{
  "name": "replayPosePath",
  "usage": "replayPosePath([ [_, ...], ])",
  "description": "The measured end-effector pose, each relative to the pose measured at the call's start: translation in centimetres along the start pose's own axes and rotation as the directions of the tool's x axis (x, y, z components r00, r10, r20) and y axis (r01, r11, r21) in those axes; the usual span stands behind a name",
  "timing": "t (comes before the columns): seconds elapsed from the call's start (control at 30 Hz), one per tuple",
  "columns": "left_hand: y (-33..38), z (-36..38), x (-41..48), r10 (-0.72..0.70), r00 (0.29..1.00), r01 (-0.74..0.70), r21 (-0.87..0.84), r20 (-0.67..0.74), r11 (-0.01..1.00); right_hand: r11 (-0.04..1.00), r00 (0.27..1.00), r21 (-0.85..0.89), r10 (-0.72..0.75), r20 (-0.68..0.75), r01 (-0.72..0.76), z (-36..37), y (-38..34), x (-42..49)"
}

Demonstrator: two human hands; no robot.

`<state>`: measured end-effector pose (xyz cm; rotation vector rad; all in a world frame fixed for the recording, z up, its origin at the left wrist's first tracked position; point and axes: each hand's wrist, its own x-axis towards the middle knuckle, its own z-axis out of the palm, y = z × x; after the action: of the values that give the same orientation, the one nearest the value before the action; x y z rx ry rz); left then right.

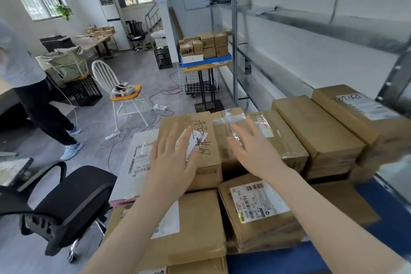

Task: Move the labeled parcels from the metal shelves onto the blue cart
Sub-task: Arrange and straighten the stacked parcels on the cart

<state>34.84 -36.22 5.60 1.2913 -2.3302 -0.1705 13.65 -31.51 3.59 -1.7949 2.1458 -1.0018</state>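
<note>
On blue cart (278,261), parcels (318,133) packed close; L hand (173,160) spread flat over box (203,122) w/ black handwritten characters; R hand (255,151) fingers wide over clear-taped box (287,138); barcode-label box (258,202) nearer; metal shelves (333,24) beyond cart, right.

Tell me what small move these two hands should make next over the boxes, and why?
Probably lift both hands away and turn to the metal shelves for any remaining parcel. The left hand and right hand are spread open, fingers straight, gripping nothing, and the marked box under the left hand already sits among others on the blue cart.
</note>
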Motion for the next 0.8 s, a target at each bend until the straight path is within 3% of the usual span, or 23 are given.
replayPosePath([
  [0.1,4.9,1.3,-0.8,0.293,0.95,-0.307,0.176,0.104,0.935,0.999,0.988,-0.013,0.051,0.146,-0.05,-0.4,3.0,1.2],
  [0.2,7.9,4.2,-4.9,0.47,0.855,-0.506,0.156,0.222,0.848,0.997,0.965,-0.073,0.001,0.263,0.019,-0.4,4.5,2.2],
  [0.4,6.9,6.6,-8.0,0.429,0.815,-0.526,0.187,0.39,0.829,0.973,0.922,-0.186,-0.057,0.382,0.138,-0.4,5.2,2.6],
  [0.8,5.5,6.3,-7.6,0.459,0.807,-0.545,0.168,0.372,0.822,0.957,0.896,-0.194,-0.117,0.429,0.218,-1.2,6.4,2.4],
])
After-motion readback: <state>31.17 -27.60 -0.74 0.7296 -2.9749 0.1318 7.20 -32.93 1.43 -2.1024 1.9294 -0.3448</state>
